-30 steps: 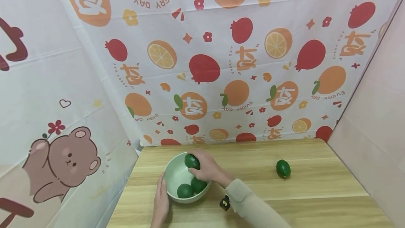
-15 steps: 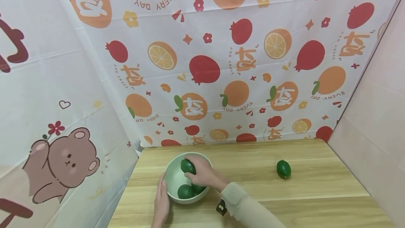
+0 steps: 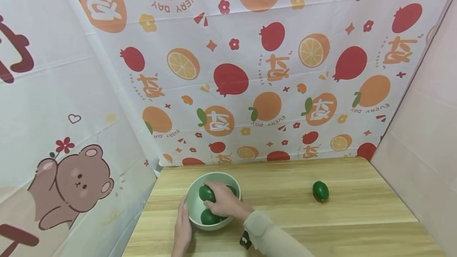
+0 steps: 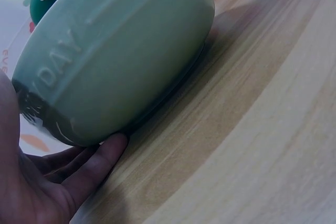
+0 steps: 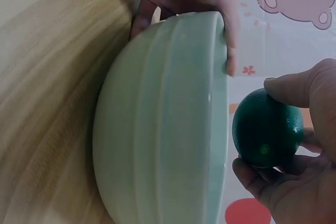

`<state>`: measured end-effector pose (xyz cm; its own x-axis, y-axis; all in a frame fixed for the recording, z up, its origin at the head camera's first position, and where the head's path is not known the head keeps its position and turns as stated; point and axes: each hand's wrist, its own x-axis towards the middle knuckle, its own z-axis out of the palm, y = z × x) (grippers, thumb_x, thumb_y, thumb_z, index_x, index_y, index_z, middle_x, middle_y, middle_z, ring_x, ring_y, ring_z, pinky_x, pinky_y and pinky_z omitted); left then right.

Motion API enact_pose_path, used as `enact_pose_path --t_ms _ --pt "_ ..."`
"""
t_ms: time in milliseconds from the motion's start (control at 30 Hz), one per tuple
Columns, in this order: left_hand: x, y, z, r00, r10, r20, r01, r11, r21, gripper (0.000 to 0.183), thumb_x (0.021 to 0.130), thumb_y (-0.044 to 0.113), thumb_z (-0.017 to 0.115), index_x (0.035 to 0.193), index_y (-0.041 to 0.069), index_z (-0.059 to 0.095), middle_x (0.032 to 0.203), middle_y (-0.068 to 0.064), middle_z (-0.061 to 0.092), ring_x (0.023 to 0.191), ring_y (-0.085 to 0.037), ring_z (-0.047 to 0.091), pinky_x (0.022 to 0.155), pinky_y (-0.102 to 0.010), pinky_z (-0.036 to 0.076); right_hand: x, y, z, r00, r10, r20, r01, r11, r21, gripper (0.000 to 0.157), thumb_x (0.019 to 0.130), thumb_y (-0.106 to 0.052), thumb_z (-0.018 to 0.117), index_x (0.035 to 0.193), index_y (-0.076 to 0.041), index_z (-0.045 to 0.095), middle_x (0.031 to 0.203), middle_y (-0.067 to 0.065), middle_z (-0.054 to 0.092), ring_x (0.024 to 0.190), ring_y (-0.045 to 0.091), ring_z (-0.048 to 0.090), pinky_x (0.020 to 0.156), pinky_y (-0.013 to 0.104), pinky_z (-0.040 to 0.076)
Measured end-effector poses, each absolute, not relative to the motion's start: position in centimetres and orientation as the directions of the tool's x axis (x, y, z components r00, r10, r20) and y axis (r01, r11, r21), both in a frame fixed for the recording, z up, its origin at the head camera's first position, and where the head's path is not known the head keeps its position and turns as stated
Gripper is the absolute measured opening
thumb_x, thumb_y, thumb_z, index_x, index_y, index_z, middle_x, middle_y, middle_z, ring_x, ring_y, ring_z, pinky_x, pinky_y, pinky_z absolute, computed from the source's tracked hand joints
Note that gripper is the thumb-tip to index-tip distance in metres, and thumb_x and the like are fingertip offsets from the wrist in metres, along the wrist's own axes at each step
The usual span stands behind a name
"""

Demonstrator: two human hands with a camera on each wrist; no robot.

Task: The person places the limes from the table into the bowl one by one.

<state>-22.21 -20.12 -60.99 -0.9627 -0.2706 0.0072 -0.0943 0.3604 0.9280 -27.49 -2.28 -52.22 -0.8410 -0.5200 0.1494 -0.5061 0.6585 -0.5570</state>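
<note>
My left hand (image 3: 183, 228) grips the left side of a pale green bowl (image 3: 193, 205), its thumb over the rim and its fingers low against the outside, as the right wrist view shows. My right hand (image 3: 225, 202) holds a dark green lime (image 5: 268, 128) between thumb and fingertips, just above the rim in the right wrist view. Inside the bowl lie other limes: one at the front (image 3: 210, 217) and one at the back right (image 3: 232, 189), partly behind the right hand. Another lime (image 3: 320, 191) lies by itself on the right of the table.
The wood-grain table (image 3: 278, 181) meets a fruit-print cloth (image 3: 257, 130) at its back edge. A bear-print cloth (image 3: 125, 193) hangs at the left and a plain pale one (image 3: 421, 150) at the right. A small black device (image 3: 245, 240) sits by the right cuff.
My right hand has moved left and slightly toward me over the bowl with its lime. A lime at the bowl's back right now shows behind it. The left hand stays on the bowl.
</note>
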Motion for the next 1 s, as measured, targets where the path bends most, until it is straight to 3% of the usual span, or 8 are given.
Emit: enact_pose_path --t_ms 533,1000 --pt "-22.2 -20.0 -60.9 -0.961 -0.278 0.008 -0.097 0.361 0.927 0.062 0.108 0.057 0.009 0.164 0.031 0.015 0.171 -0.015 0.019 0.155 -0.048 0.02 0.124 -0.071 0.019 -26.8 -3.5 -53.0 -0.845 -0.516 0.142 -0.496 0.654 -0.571 0.063 0.095 -0.033 0.071 0.152 -0.019 0.047 0.152 -0.002 0.055 0.137 0.018 0.055 0.109 0.042 0.055" --pt "-22.3 -20.1 -61.0 -0.961 -0.275 0.011 -0.091 0.355 0.93 0.06 0.108 0.055 0.011 0.164 0.032 0.016 0.171 -0.014 0.02 0.154 -0.049 0.022 0.122 -0.074 0.02 -26.3 -4.7 -54.7 -0.813 -0.533 0.235 -0.56 0.606 -0.565 0.062 0.09 -0.03 0.075 0.146 -0.015 0.053 0.141 0.001 0.064 0.121 0.014 0.063 0.096 0.026 0.056"
